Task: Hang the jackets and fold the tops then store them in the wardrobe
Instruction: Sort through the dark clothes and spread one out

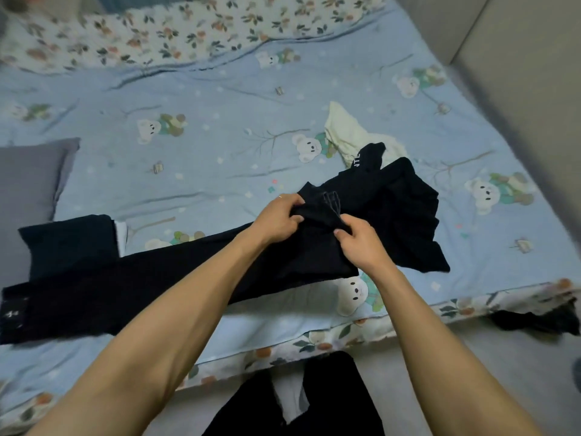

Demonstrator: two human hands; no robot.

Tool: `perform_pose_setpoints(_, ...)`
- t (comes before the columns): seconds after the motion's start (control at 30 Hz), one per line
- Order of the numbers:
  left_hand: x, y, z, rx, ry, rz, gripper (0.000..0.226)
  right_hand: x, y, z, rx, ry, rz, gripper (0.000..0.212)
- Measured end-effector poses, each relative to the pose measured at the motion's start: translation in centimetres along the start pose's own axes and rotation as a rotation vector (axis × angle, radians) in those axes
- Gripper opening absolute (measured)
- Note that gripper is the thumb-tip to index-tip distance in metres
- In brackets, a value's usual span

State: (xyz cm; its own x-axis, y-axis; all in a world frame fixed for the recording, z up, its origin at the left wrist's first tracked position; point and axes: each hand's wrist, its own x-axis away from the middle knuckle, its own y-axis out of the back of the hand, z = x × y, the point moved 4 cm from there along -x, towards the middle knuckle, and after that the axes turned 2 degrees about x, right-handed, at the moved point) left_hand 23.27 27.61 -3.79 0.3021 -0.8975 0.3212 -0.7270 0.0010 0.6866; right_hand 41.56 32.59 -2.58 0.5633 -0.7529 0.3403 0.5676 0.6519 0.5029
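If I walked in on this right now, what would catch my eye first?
Two bare hands meet mid-bed: the left hand and right hand both grip a bunched black garment. It lies on a pale blue bear-print bedsheet, a cream cloth peeking out beyond it and a folded dark top at the left.

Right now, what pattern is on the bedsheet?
Light blue bedsheet printed with white teddy bears and bare branches; head view.

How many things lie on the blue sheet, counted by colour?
Black or dark: 3 (folded piece, long piece, heap, which may hold more than one garment)
Cream: 1 (cream piece)
Grey: 1 (pillow)
Total: 5
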Motion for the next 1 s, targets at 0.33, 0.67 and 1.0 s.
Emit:
perform_pose_setpoints(0.33, -3.2, -4.4, -10.8, 0.031, 0.039, -0.048, 0.022, -0.2, 10.5, -4.0, -0.076, -0.073, -0.005, 0.014)
perform_pose_setpoints(0.67, -8.1, -11.6, -22.1, 0.339, 0.087, -0.067, 0.020, 0.9, 24.0, -8.8, -0.282, -0.210, -0.246, 0.008)
perform_pose_setpoints(1.0, 1.2, -7.3, -15.6, 1.009, 0.493, 0.011, 0.039, 0.4, 12.0, -2.3, -0.181, 0.053, 0.188, 0.022)
